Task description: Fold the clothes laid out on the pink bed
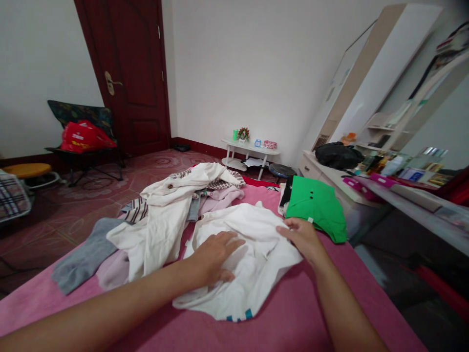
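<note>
A crumpled white garment (pixel 252 264) with teal marks on its near edge lies spread on the pink bed cover (pixel 293 318). My left hand (pixel 216 256) rests on its left part, fingers spread. At the garment's right edge is my right hand (pixel 302 237), its thumb and fingers pinching the cloth. Just beyond my right hand lies a folded green garment (pixel 315 200) with two dark dots, on top of dark folded cloth. Left of the white garment is a loose heap with a cream buttoned garment (pixel 164 230), a grey piece (pixel 86 254) and striped cloth (pixel 139 210).
A dressing table (pixel 330 181) with a black bag (pixel 339 155) and bottles stands along the right. Beyond the bed is a low white table (pixel 252 147). At the left, a folding chair (pixel 80 115) holds a red bag (pixel 86 137) near a brown door (pixel 128 73).
</note>
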Tool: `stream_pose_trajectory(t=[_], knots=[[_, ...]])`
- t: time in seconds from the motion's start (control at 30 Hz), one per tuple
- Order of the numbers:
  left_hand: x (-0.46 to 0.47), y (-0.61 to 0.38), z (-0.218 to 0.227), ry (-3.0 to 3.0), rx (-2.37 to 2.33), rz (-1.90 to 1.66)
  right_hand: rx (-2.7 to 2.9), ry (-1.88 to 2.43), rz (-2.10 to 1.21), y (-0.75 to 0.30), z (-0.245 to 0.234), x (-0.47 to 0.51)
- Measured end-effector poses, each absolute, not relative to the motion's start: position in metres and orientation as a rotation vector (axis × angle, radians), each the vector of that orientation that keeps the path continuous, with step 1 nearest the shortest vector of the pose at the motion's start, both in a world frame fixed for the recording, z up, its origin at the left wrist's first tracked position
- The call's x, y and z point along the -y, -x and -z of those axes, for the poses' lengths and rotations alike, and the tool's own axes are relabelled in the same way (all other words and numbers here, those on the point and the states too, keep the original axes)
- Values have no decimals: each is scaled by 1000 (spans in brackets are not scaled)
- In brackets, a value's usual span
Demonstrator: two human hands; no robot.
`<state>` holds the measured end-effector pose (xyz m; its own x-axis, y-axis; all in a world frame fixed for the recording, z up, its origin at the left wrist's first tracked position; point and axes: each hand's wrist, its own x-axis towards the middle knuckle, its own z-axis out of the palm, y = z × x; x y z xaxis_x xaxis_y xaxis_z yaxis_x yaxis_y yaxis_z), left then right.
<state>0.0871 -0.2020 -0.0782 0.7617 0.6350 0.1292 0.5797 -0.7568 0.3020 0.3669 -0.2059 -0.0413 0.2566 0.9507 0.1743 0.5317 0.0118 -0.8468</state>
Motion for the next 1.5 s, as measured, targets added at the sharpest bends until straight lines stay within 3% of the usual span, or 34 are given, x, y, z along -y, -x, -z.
stream_pose_trajectory(t=[0.13, 0.3, 0.53, 0.63, 0.8, 0.87, 1.07, 1.27, 1.37, 1.5], knots=[[181, -96, 89, -2716, -760, -288, 957, 1290, -489, -379, 11, 217], [183, -110, 75, -2738, -707, -204, 832, 1118, -155, -379, -7, 228], [227, -107, 43, -2624, -614, -123, 783, 947, -355, -347, -34, 244], [228, -87, 18, -2324, -570, -447, 871, 913, -395, -340, -37, 246], [185, -32, -35, -1571, -948, -1699, 1259, 1059, -741, -329, -17, 241], [171, -13, -52, -1367, -977, -1977, 1419, 1112, -922, -315, -6, 241], [193, -6, -74, -1548, -912, -1966, 1795, 1039, -1110, -261, 20, 250], [219, -17, -80, -1709, -904, -1955, 2143, 1045, -1632, -259, 22, 258], [206, -6, -84, -1640, -958, -2159, 2437, 1348, -1337, -282, 16, 254], [181, 22, -88, -1407, -1045, -2369, 2246, 2098, -346, -335, 5, 242]])
